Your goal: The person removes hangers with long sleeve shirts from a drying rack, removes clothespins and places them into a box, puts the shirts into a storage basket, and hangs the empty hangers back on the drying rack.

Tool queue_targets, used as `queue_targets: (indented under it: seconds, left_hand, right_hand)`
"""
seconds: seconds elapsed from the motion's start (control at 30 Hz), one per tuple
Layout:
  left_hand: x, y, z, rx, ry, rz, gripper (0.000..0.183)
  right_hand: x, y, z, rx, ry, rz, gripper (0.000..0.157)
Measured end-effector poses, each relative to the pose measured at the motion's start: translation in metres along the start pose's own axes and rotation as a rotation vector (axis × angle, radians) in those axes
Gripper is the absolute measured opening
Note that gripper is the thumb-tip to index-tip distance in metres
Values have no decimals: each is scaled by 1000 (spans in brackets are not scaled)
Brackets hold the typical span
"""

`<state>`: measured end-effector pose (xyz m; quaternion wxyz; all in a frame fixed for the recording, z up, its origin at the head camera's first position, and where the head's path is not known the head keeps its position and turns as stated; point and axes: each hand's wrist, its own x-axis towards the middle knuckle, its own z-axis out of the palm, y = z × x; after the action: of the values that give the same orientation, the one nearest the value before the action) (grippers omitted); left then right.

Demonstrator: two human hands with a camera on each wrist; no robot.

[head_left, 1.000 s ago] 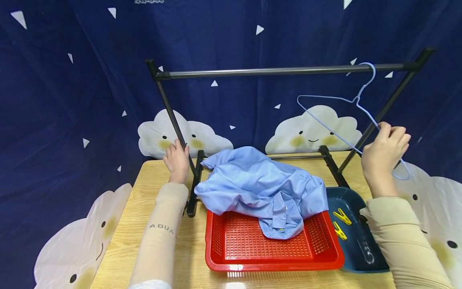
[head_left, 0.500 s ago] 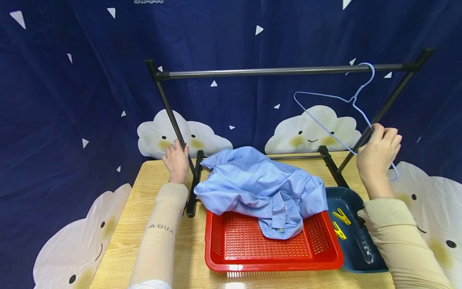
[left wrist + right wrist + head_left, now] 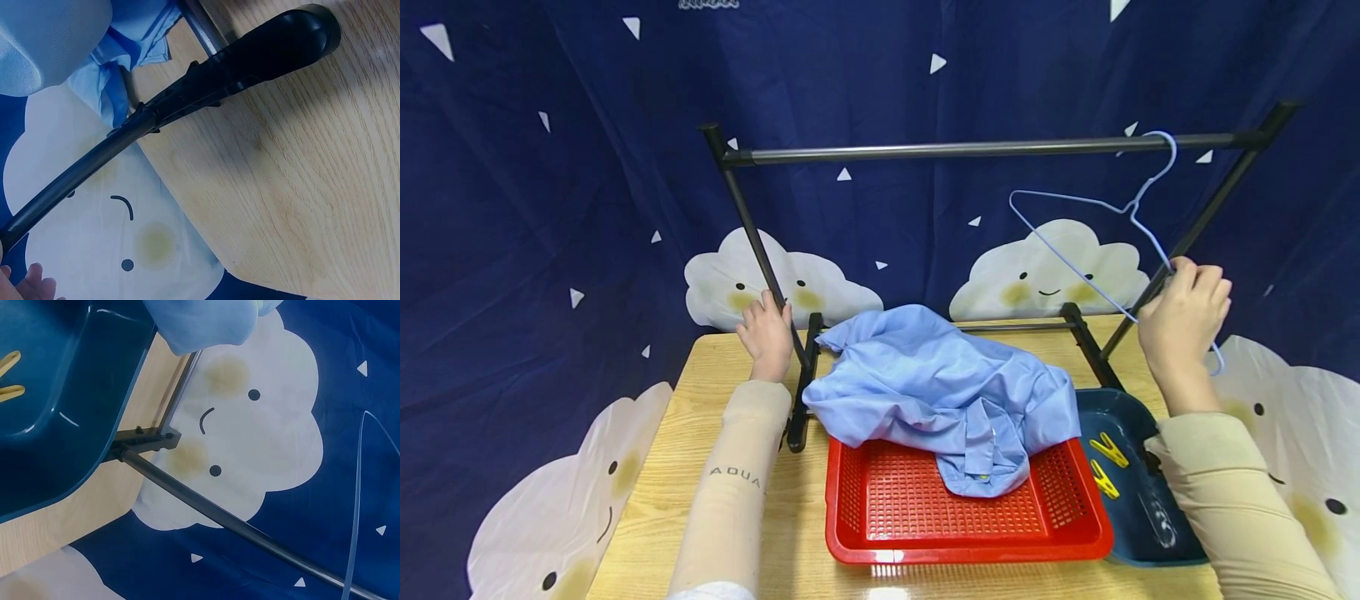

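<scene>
In the head view my left hand (image 3: 767, 335) holds the left post of the black clothes rack (image 3: 955, 150), low down; some fingertips (image 3: 37, 284) show past the post in the left wrist view. My right hand (image 3: 1186, 321) grips the right end of a light blue hanger (image 3: 1071, 197). Its hook lies over the rack's top bar near the right, and the hanger tilts down toward that hand. A crumpled light blue shirt (image 3: 940, 371) lies across the back of a red perforated basket (image 3: 970, 553), between the two hands. The right wrist view leaves the right hand out.
A dark teal tray (image 3: 1180, 533) with yellow clothespins (image 3: 1108, 450) stands right of the basket, partly behind the right sleeve. The rack's feet (image 3: 801, 417) rest on the wooden table (image 3: 647, 533). A navy curtain (image 3: 880, 83) with clouds hangs behind.
My right hand has shifted left and slightly inward with the hanger's end, and the hanger's free left corner has swung a little left and up. My left hand stays put.
</scene>
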<state>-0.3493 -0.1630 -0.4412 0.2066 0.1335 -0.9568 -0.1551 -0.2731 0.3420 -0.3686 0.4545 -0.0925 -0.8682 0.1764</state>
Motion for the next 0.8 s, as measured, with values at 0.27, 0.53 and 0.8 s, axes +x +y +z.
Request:
queue_targets:
  seconds: [0.27,0.53,0.8]
  left_hand:
    - [0,0,0,-9,0,4,43]
    - [0,0,-2,-2,2,6,43]
    - [-1,3,-3,-20,-21,-8,44]
  right_hand:
    - [0,2,-1,10,6,-22,32]
    - [2,0,-3,-4,4,-39,35]
    - [4,-4,-7,4,-35,-12,38]
